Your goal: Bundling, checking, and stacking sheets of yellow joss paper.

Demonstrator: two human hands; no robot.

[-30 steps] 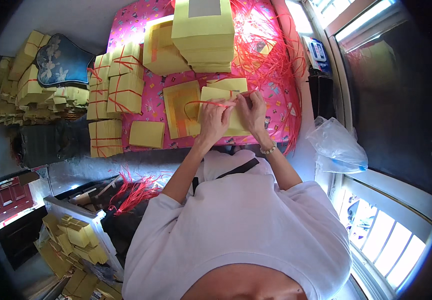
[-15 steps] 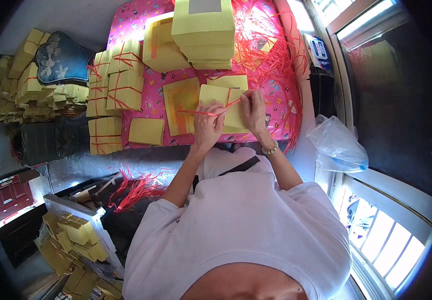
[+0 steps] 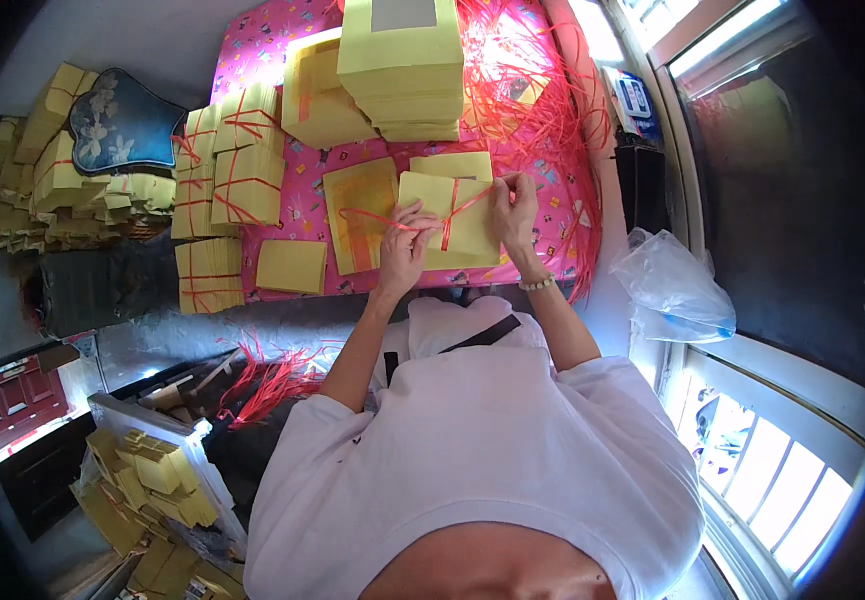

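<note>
left hand (image 3: 404,250) and right hand (image 3: 515,212) pinch red ribbon (image 3: 448,228) across a yellow stack (image 3: 475,236), apparently mid-tie; next, even tension seems called for.

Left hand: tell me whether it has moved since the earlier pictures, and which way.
Yes: the left hand has moved left, nearer to the small yellow stack on the pink cloth.

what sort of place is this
Probably a small, perhaps home-based, packing workspace: there are red-tied yellow bundles, a heap of loose red strips, and a table with a pink patterned cover.
</note>
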